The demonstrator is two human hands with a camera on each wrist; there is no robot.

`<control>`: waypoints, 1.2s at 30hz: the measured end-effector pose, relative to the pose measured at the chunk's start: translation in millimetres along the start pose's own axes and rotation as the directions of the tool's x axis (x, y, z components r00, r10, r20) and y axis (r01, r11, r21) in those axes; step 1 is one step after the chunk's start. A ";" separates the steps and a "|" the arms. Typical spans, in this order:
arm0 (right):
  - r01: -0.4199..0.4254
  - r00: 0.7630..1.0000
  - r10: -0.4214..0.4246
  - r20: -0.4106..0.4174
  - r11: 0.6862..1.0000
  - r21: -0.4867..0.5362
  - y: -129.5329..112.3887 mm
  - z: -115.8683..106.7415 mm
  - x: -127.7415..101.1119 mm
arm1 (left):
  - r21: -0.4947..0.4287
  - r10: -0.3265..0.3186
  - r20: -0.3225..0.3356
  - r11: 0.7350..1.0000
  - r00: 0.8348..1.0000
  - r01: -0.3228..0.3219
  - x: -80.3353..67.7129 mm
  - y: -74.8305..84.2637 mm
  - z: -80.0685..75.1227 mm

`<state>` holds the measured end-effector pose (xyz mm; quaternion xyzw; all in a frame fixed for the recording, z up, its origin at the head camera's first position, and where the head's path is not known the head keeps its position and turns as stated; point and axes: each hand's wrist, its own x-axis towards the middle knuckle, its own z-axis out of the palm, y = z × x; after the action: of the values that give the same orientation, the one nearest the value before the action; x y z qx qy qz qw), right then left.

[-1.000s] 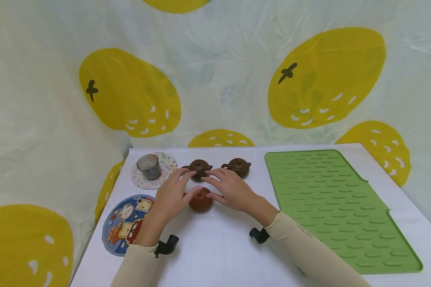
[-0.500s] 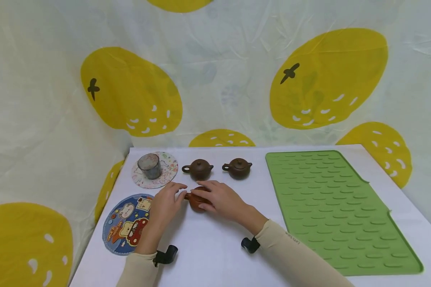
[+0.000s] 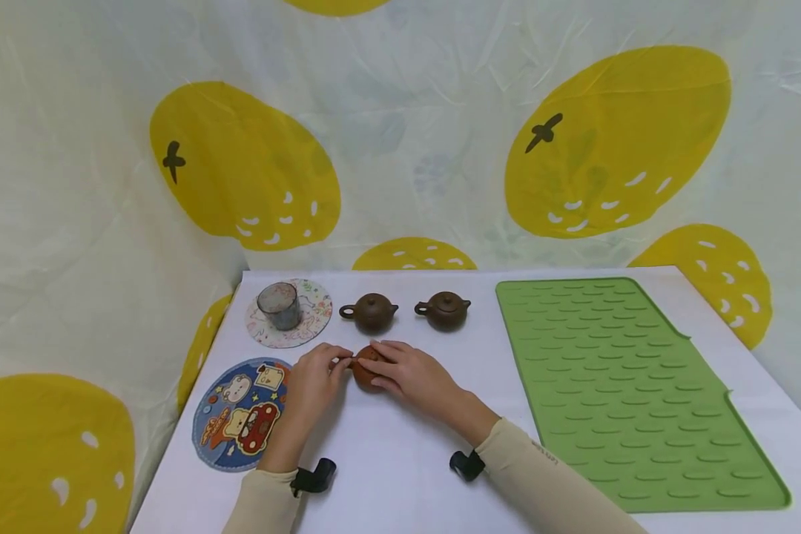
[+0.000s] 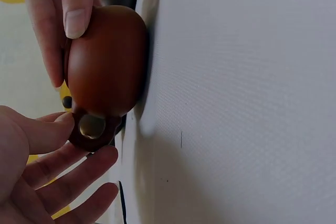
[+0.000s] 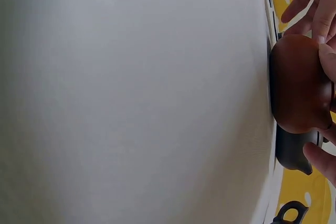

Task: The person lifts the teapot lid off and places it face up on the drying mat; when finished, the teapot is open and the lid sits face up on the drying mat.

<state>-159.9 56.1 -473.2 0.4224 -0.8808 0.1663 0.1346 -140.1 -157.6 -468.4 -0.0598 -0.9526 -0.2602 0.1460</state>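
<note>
While both hands closed in on the reddish-brown teapot (image 3: 366, 368), it sat on the white tabletop (image 3: 400, 460), just in front of the two darker teapots. The left hand (image 3: 314, 377) came at the reddish-brown teapot from its left side; in the left wrist view its thumb and fingertips (image 4: 58, 129) lay against the small protruding end of the pot, and it looked like a light pinch rather than a full grip. The right hand (image 3: 410, 373) covered the teapot's right side and top, fingers curled over the body; the left wrist view showed a right fingertip pressed on the pot's upper curve. So the two hands were together, both clamped on that one pot, which still seemed to rest on the tabletop, no clear gap under it.

Behind the reddish-brown teapot stood the left dark teapot (image 3: 370, 312) and, further right of it, the right dark teapot (image 3: 444, 310), both apart from the hands. Behind and left of the reddish-brown teapot a glass cup (image 3: 279, 305) stood on a floral coaster (image 3: 310, 319). Just left of the pot lay a cartoon coaster (image 3: 236, 415); well to its right, a green ridged mat (image 3: 627, 386).

Step in hand, as I judged it: securing a two-handed hold on the pot before a lift or a turn. The next move called for an even squeeze from both sides and a level raise, since the lid might slip if the pot tipped.
</note>
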 end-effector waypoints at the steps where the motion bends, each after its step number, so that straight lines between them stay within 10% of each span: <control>1: 0.004 1.000 -0.004 -0.004 1.000 -0.007 -0.2 0.3 -0.6 | -0.004 0.001 -0.001 1.000 1.000 -0.001 0.3 0.2 -0.1; 11: 0.096 0.995 -0.093 0.028 0.984 -0.148 -0.1 -4.1 -3.4 | -0.009 -0.011 0.033 1.000 0.999 0.012 3.8 3.9 -4.1; 36: 0.020 0.992 -0.009 0.123 0.996 -0.091 -9.0 -13.0 -0.3 | 0.012 -0.014 0.070 1.000 0.997 0.013 8.8 6.5 -7.0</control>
<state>-151.4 56.3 -459.9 0.4317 -0.8909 0.0985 0.1010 -145.4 -155.3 -456.8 -0.0617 -0.9590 -0.2535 0.1110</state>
